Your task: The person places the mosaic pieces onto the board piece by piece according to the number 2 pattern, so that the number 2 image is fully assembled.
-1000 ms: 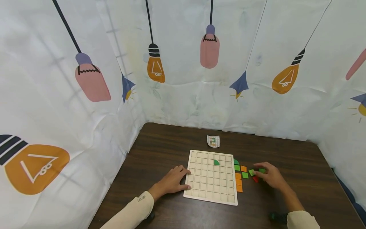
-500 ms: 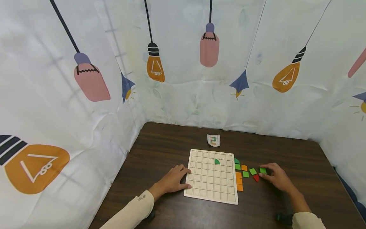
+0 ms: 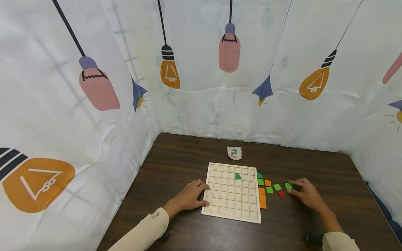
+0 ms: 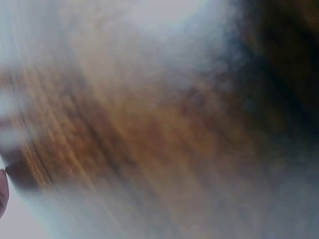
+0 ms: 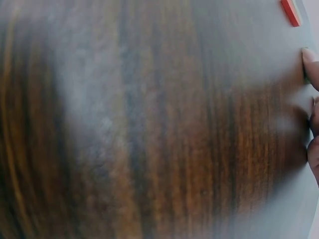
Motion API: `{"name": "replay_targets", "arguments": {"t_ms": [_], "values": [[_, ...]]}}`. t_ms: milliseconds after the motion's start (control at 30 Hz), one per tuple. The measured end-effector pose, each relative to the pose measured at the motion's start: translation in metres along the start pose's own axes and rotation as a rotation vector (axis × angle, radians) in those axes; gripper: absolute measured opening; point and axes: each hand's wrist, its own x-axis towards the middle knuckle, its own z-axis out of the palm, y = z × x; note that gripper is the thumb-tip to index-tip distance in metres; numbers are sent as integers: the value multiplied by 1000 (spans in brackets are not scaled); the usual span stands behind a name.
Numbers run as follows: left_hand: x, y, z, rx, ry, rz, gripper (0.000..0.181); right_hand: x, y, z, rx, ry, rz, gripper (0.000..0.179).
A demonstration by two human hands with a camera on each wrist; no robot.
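Observation:
A pale square grid board (image 3: 232, 198) lies on the table with one green quarter-round tile (image 3: 238, 176) in an upper cell. At its left edge my left hand (image 3: 190, 196) rests, thumb and fingertips spread on the rim. My right hand (image 3: 306, 194) pinches the rightmost green square tile (image 3: 288, 185) between thumb and index finger. Just left of those fingers lie a red tile (image 3: 281, 194) and another green square tile (image 3: 277, 187). In the right wrist view, fingertips (image 5: 313, 67) show at the right border, with a red tile (image 5: 291, 12) above them.
Along the board's right side sit orange tiles (image 3: 262, 198), a small orange square (image 3: 267, 183) and more green tiles (image 3: 269, 190). Behind the board lies a small paper card (image 3: 234, 153) with a coloured grid pattern. A printed curtain (image 3: 201, 104) encloses the dark wooden table (image 3: 185, 157).
My right hand has moved right, from the green square beside the red tile to the rightmost green square, which has turned slightly. My left hand stays on the board's edge.

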Motion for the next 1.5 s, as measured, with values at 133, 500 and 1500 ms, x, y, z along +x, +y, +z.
{"name": "replay_targets", "arguments": {"t_ms": [133,500,1500], "values": [[1,0,0,8,1,2,64,1,1,-1,-15,20,9,40],[0,1,-4,5,-6,-7,64,2,-1,-1,-38,1,22,36],[-2,2,-1,28,-2,35,65,-4,-3,-2,-35,11,46,34]]}}
